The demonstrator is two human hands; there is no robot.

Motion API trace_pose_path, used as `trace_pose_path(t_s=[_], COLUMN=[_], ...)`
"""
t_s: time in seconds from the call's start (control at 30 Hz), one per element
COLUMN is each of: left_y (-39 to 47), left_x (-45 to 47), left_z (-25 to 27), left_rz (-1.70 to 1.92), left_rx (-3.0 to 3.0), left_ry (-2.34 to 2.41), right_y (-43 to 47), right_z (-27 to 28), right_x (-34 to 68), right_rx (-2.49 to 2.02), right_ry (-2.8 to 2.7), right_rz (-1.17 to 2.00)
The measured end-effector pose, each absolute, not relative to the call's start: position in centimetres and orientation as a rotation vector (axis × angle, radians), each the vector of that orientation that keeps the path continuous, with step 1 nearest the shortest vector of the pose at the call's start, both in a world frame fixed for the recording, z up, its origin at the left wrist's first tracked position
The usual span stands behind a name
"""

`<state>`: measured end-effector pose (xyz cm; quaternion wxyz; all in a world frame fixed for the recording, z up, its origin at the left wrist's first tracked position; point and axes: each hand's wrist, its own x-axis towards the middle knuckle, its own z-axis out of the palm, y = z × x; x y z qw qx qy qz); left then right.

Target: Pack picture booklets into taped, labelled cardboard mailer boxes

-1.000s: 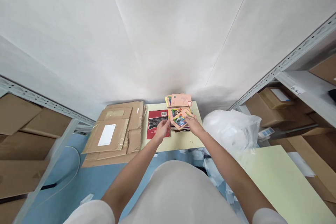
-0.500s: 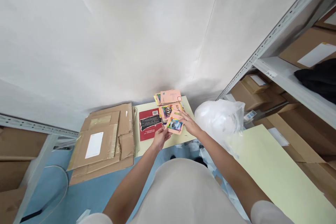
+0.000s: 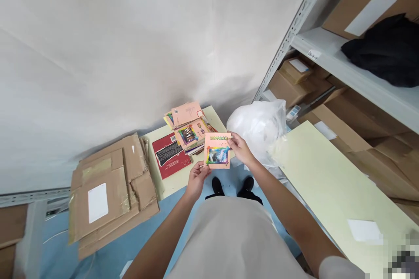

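A thin pink booklet (image 3: 217, 151) with a colourful framed picture on its cover is held up between both hands. My left hand (image 3: 197, 178) pinches its lower left corner. At its upper right edge, my right hand (image 3: 241, 148) grips it with the thumb on the front. Behind it on the small pale table (image 3: 170, 188) lies a pile of similar pink booklets (image 3: 189, 134), several of them stacked unevenly. A red book (image 3: 168, 161) with a black panel and a barcode lies flat to the left of that pile.
Flattened cardboard (image 3: 109, 183) leans at the left of the table. A white plastic bag (image 3: 257, 128) bulges on the right, beside a long pale tabletop (image 3: 330, 170) bearing a white paper (image 3: 365, 230). Metal shelving (image 3: 340, 56) with cartons and black cloth (image 3: 386, 50) stands at right.
The booklet has come off the table toward me and is now upright in both hands. My right hand has moved from lying over its cover to its right edge. The view has turned rightward.
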<state>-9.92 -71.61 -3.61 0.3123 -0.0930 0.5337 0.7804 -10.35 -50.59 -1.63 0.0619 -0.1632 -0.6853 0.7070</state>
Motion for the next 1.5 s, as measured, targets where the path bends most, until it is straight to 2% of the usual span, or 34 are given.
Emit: trace_pose_path(t_s=[0.27, 0.57, 0.9, 1.2, 1.5], left_y=[-65.4, -50.9, -38.3, -35.0, -33.0], left_x=[-8.1, -1.0, 8.2, 9.9, 7.7], left_z=[-1.7, -1.4, -1.3, -1.4, -2.0], left_rz=[1.817, 1.474, 1.32, 1.227, 1.25], left_rx=[0.063, 0.336, 0.351, 0.337, 0.326], left_ry=[1.524, 1.502, 1.348, 1.327, 1.274], right_y=[-44.1, -33.8, -24.8, -23.0, -23.1], right_z=[1.6, 1.5, 1.5, 0.9, 0.7], right_x=[-2.6, 12.2, 25.3, 28.2, 28.0], right_rx=[-0.709, -1.103, -1.284, -1.335, -1.293], right_ry=[-1.833, -1.427, -1.22, -1.024, -1.111], right_rz=[2.003, 1.781, 1.591, 1.585, 1.518])
